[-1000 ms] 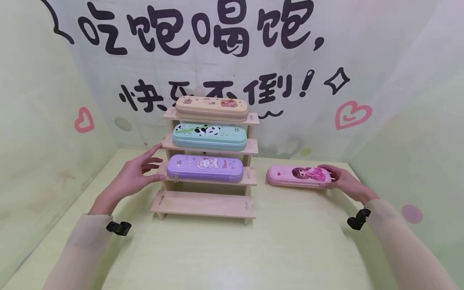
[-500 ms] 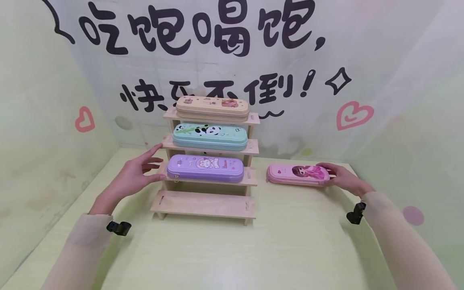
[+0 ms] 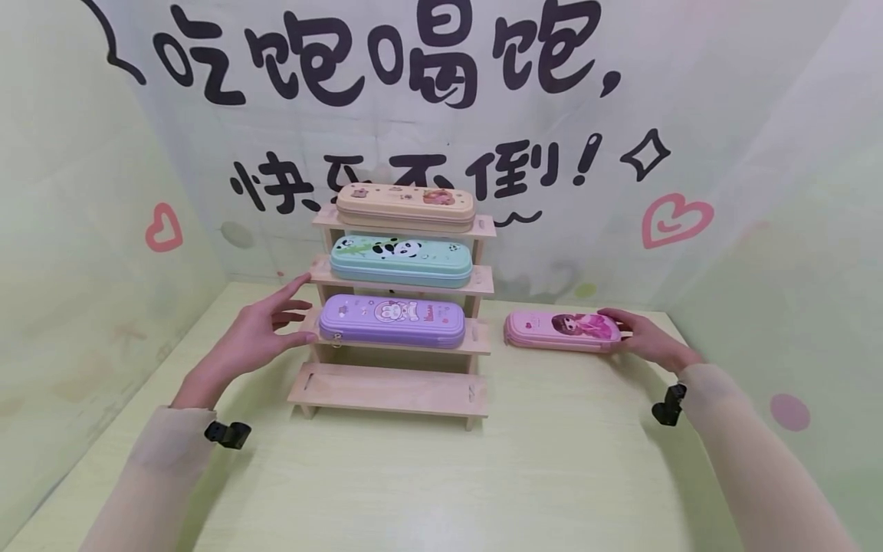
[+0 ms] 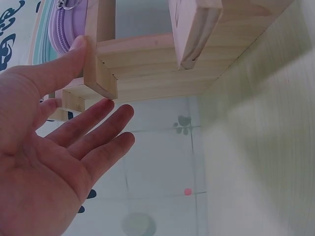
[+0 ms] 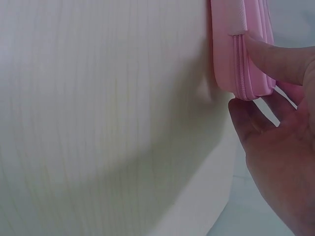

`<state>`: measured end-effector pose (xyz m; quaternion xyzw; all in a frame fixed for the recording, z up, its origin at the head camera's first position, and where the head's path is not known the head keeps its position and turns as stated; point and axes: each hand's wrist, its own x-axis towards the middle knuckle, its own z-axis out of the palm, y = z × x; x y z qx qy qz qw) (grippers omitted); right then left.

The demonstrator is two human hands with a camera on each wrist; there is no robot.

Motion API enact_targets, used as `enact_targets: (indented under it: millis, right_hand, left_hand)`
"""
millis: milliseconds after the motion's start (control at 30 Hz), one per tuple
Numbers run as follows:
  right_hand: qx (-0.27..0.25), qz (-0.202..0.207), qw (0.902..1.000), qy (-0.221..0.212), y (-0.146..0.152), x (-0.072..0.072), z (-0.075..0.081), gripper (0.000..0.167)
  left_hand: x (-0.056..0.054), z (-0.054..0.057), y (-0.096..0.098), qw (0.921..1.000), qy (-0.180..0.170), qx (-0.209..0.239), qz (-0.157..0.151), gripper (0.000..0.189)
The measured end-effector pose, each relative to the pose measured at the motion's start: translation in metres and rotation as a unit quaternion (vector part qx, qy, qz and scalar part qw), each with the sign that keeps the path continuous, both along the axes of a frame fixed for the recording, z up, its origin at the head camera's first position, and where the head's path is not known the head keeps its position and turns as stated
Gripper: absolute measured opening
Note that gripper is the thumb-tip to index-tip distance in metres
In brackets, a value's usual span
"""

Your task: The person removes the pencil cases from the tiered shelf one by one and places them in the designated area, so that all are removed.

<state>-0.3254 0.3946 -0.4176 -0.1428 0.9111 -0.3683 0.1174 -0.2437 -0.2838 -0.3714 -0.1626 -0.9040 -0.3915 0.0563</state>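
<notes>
At the right end of a pink pencil case with a doll print, my right hand grips it, thumb on the front side. The right wrist view shows the thumb by the pink zip and fingers at the end and far side. My left hand is at the left side of a stepped wooden rack, fingers fairly straight. Its thumb touches the tier holding a purple pencil case; its index fingertip meets the tier above, under a mint panda pencil case. A cream pencil case lies on top.
The lowest rack tier bears no case. The rack stands on a pale wooden table. Behind it hangs a printed backdrop, with side walls at left and right.
My right hand and the pink pencil case have shifted slightly left toward the rack. My left hand keeps its place at the rack, and the cases there stay put.
</notes>
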Motion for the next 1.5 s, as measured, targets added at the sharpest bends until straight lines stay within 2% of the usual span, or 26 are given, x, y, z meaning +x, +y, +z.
enact_targets:
  millis: [567, 900, 1500]
  right_hand:
    - [-0.005, -0.008, 0.9999, -0.011, -0.002, 0.001, -0.001, 0.083]
    - [-0.011, -0.011, 0.9999, -0.005, 0.002, 0.0, -0.008, 0.085]
    - [-0.006, -0.011, 0.9999, -0.002, 0.011, 0.003, -0.003, 0.081]
  left_hand:
    - [-0.001, 0.002, 0.0, 1.0, 0.004, 0.001, -0.003, 0.105]
    - [0.0, 0.0, -0.001, 1.0, 0.002, 0.001, -0.002, 0.104]
    - [0.002, -0.001, 0.001, 1.0, -0.001, -0.007, 0.006, 0.103]
